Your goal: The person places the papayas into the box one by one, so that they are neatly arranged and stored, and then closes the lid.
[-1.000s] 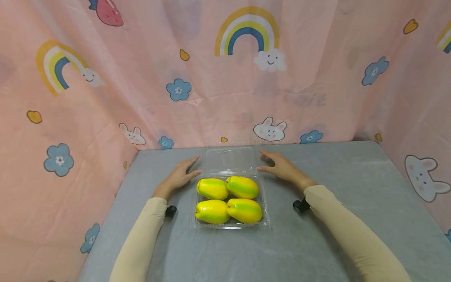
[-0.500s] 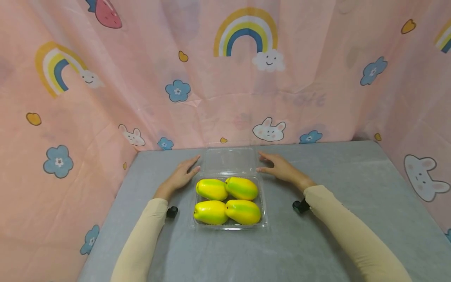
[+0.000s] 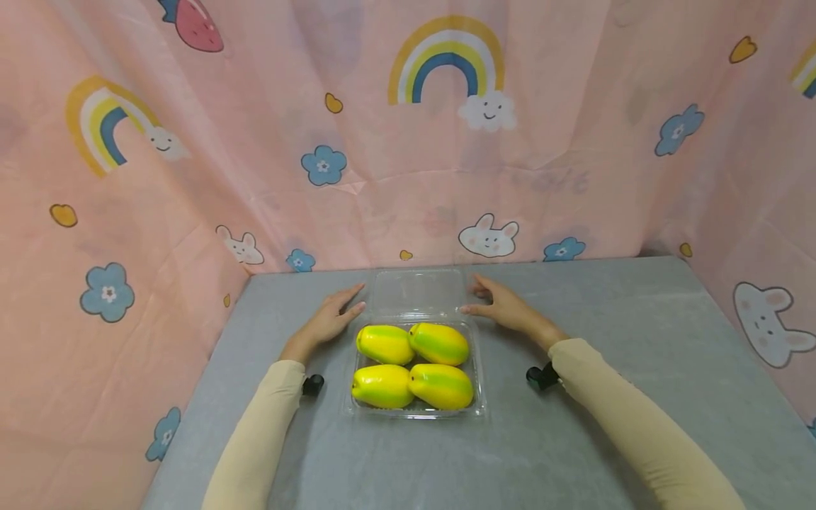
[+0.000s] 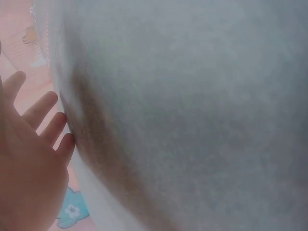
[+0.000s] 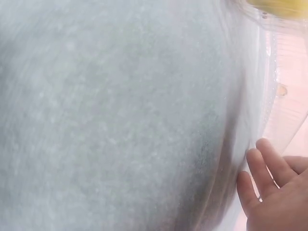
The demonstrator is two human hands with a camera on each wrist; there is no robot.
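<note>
A clear plastic clamshell box (image 3: 479, 397) lies on the grey table, its lid (image 3: 417, 292) folded back away from the person. Several yellow-green papayas (image 3: 440, 386) sit in the base in two rows. My left hand (image 3: 326, 317) is beside the lid's left edge, thumb and fingers extended; the left wrist view shows that hand (image 4: 33, 163) with its fingers spread. On the opposite side, my right hand (image 3: 506, 306) has its thumb tip right at the lid's right edge. Its fingers (image 5: 262, 168) look loosely bent in the right wrist view, with clear plastic behind them.
The grey table (image 3: 599, 368) extends to both sides of the box. A pink printed curtain (image 3: 408, 177) hangs behind it, close to the lid, and also along both sides. Each wrist carries a small black camera mount (image 3: 542, 375).
My right thumb has shifted slightly left toward the lid's edge. The left hand, the box and the papayas look nearly the same, with a small camera shift.
</note>
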